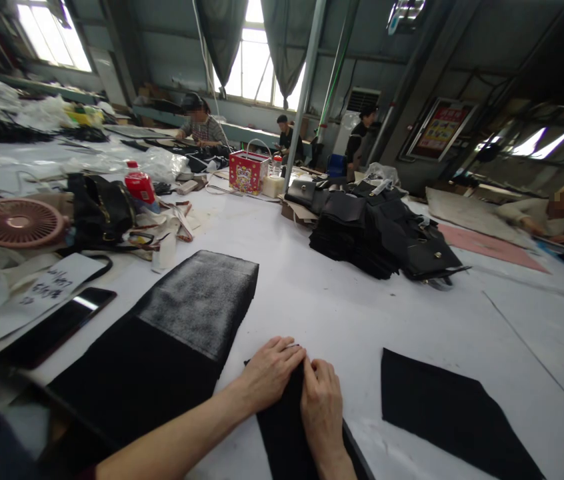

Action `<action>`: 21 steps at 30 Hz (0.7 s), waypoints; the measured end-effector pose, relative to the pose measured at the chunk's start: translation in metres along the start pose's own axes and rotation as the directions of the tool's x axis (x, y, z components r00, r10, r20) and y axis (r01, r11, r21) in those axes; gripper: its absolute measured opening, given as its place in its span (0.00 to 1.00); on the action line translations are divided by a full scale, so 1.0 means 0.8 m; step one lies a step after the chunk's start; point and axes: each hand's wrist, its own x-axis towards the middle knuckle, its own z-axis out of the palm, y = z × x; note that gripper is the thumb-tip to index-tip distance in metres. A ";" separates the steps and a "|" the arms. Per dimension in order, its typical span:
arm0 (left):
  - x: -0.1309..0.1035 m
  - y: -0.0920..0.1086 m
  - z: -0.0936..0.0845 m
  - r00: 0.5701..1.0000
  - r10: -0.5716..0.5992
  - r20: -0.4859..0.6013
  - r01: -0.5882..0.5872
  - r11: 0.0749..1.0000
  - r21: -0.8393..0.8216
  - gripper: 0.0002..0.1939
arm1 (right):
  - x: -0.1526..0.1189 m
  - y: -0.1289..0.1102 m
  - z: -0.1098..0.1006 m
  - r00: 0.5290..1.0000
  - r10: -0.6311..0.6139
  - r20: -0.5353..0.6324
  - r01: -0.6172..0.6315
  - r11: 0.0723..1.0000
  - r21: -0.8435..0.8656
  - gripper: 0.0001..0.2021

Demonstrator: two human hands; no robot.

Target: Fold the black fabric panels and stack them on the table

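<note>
A strip of black material lies on the white table below the middle of the view. My left hand rests on its far end, fingers bent and pressed together at the edge. Close beside it, my right hand has its fingers curled on the same piece, fingertips nearly touching the left ones. To the left is a thick stack of black pieces with a greyish, speckled patch on its far part. A separate black piece lies flat at the right.
A phone, a pink fan, a black bag and a red bottle are at the left. Black bags are piled beyond my hands, near a red box. Several people sit or stand farther off.
</note>
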 end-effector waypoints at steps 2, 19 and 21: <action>-0.002 0.000 0.000 1.000 0.007 0.008 -0.007 1.000 0.017 0.20 | -0.011 0.008 -0.002 1.000 -0.002 -0.019 0.002 1.000 0.027 0.18; 0.000 0.025 0.002 0.975 0.133 0.180 -0.175 0.953 0.245 0.29 | -0.072 0.023 -0.039 0.999 0.040 -0.036 -0.038 0.998 0.055 0.20; 0.001 0.028 0.004 0.975 0.144 0.169 -0.184 0.949 0.255 0.27 | -0.077 0.023 -0.043 0.998 0.044 -0.037 -0.042 0.998 0.051 0.20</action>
